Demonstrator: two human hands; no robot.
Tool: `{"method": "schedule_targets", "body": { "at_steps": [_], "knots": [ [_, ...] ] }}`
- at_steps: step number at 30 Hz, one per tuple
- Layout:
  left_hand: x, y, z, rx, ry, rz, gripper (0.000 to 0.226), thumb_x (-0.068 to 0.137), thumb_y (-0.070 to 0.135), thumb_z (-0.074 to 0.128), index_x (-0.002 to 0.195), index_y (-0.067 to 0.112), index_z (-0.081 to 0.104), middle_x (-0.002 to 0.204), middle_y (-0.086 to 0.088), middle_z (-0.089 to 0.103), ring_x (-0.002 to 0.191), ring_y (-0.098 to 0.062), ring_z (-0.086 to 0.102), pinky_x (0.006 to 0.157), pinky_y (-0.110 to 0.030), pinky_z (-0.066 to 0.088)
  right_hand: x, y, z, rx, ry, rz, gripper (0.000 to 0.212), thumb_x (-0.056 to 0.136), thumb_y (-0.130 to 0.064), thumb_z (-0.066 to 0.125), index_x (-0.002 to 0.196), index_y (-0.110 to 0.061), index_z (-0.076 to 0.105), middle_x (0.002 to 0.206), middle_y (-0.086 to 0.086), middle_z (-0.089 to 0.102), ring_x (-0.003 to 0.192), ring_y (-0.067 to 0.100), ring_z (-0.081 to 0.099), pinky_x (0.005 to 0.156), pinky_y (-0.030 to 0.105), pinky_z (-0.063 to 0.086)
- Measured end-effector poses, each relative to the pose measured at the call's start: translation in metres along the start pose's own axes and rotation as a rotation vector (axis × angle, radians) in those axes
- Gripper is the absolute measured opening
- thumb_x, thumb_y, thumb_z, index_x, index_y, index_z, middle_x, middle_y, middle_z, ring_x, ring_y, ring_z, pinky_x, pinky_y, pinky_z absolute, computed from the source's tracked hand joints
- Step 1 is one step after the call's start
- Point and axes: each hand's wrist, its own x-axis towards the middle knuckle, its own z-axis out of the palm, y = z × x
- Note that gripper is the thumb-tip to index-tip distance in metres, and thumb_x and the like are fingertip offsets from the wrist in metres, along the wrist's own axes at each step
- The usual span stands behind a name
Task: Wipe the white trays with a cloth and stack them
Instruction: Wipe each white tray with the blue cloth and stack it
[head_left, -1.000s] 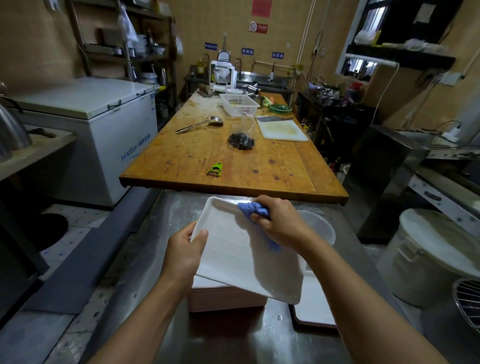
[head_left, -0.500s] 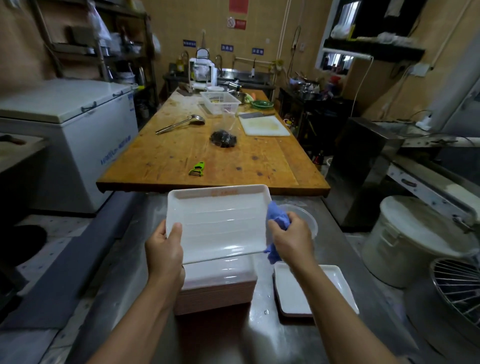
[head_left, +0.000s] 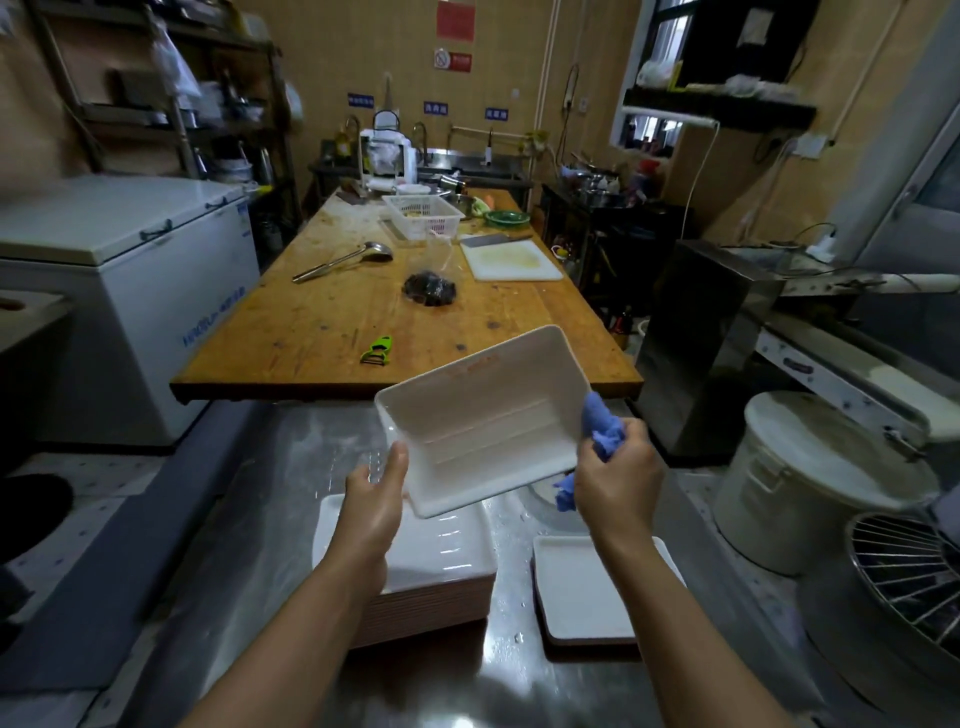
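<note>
Tilting now, the white rectangular plastic tray is rising at its far corner toward one o'clock, where before I was keeping it level. My left hand is gripping its near left corner; my right hand is clutching the crumpled blue cloth against its right edge. Below at six o'clock, the stack of white trays is sitting on the steel counter, and a single white tray is lying at five o'clock.

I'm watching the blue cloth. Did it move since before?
Yes. The blue cloth, gripped by the right hand, went from wiping inside the held tray to its right edge.
</note>
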Motion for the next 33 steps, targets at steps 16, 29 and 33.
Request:
{"method": "schedule_targets", "body": {
  "at_steps": [16,29,33],
  "knots": [
    [0.011,0.040,-0.001,-0.676,-0.220,-0.358,0.032,0.098,0.029,0.044,0.118,0.007,0.056,0.105,-0.019,0.064,0.093,-0.031,0.062,0.070,-0.053,0.049,-0.033,0.020,-0.011,0.074,-0.336,-0.853,0.039,0.081,0.002,0.063,0.114,-0.010,0.048,0.116,0.016,0.059,0.111,0.019,0.055,0.097,0.025,0.046],
    [-0.013,0.033,0.004,-0.700,-0.316,-0.037,0.040,0.098,0.018,0.042,0.131,-0.002,0.048,0.120,-0.027,0.059,0.090,-0.031,0.064,0.085,-0.046,0.051,-0.071,-0.036,0.012,-0.001,-0.535,-0.688,0.044,0.084,-0.025,0.061,0.127,-0.021,0.055,0.143,0.008,0.040,0.133,0.022,0.036,0.109,0.041,0.033],
    [-0.017,0.028,0.002,-0.711,-0.319,-0.038,0.041,0.099,0.020,0.039,0.133,-0.001,0.046,0.112,-0.021,0.063,0.086,-0.025,0.067,0.081,-0.039,0.054,-0.076,-0.030,0.022,-0.146,-0.653,-0.735,0.048,0.095,-0.037,0.033,0.140,-0.023,0.043,0.152,-0.010,0.025,0.144,0.006,0.015,0.117,0.040,0.014]
  ]
}}
